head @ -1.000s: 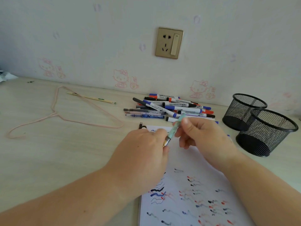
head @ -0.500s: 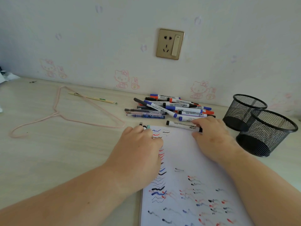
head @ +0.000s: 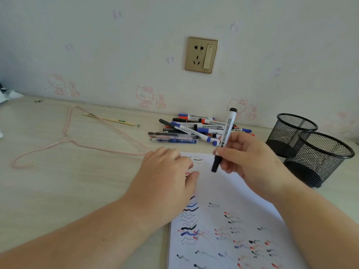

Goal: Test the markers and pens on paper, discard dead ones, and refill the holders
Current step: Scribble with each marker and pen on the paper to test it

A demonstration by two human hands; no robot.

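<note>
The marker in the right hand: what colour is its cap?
Black, on a white barrel; marker held in right hand, clearest in the head view.

Both bare forearms reach in from the near edge, the left from the lower left, the right from the lower right; the left hand (head: 167, 171) lies palm down, knuckles up, fingers curled loosely with the thumb tucked toward the right. The right hand (head: 250, 160) is raised, wrist bent, thumb and fingertips pinched on a marker (head: 224, 140) held nearly upright, cap end down.
</note>
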